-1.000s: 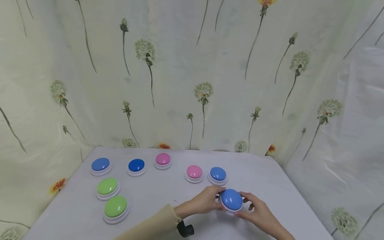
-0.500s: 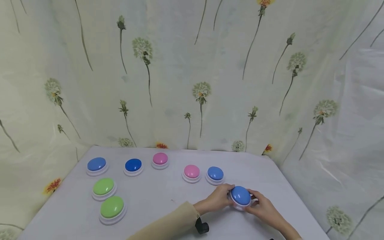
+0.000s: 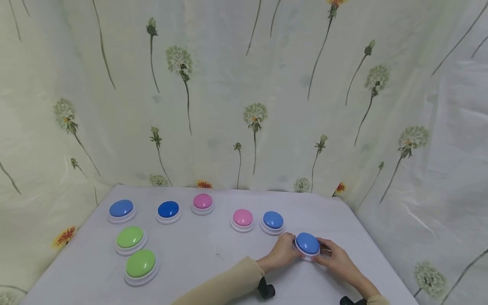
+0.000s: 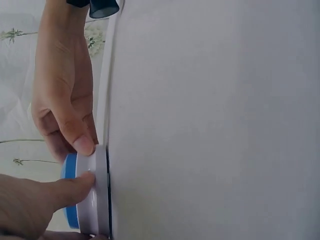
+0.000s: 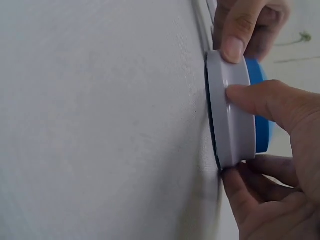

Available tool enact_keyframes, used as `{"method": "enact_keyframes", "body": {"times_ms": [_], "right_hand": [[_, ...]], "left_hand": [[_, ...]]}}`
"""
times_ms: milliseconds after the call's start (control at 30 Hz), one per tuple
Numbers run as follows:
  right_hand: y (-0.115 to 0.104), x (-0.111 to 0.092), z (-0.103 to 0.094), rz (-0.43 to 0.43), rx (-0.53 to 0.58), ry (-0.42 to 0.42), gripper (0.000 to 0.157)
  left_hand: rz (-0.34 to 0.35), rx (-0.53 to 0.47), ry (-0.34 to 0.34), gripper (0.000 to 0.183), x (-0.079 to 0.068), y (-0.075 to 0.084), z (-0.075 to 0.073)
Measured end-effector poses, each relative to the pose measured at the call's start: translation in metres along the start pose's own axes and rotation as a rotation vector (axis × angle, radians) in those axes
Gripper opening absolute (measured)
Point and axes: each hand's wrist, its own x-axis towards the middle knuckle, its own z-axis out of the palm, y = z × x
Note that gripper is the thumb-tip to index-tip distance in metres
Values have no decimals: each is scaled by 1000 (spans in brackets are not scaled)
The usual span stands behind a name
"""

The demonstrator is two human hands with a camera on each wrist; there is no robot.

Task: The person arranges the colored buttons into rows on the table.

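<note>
A push button (image 3: 307,244) with a blue dome and white round base is between both hands at the right front of the table. My left hand (image 3: 283,253) grips its base from the left and my right hand (image 3: 339,262) from the right. In the left wrist view, both thumbs press the white side wall of the button (image 4: 89,200). The right wrist view shows the base of the button (image 5: 230,120) right at the table surface, with a thin dark line beneath it. Fingers of the right hand (image 5: 270,195) curl around the base's far side.
Just behind stand a blue button (image 3: 273,221) and a pink button (image 3: 242,218). Farther left are another pink button (image 3: 202,202), a dark blue one (image 3: 168,210), a blue one (image 3: 121,209) and two green ones, the nearer green button (image 3: 140,264) being larger in view. Floral curtain (image 3: 213,106) surrounds the table.
Both hands have carried the blue button a little to the right and away from the person, and it has come down to the table. The view has shifted slightly; the other buttons stay put.
</note>
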Motion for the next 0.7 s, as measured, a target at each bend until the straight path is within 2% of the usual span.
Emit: {"method": "enact_keyframes", "body": {"times_ms": [100,200,300,467,567,700], "right_hand": [[6,5,0,-29,20,36,69],[8,11,0,-36,29,55,63],[8,18,0,-23,21,80,56],[7,31,-3,-18,-11,116,47],[9,39,-5,-22,-27,111,46],[9,47,-5,-30,-20,105,44]], "left_hand": [[-43,3,50,37,2,3,6],[-103,-24,69,40,5,6,10],[-137,-47,58,50,10,8,13],[-139,-57,60,58,22,7,18],[-149,-48,62,60,29,5,21],[-196,-46,23,65,35,4,21]]}}
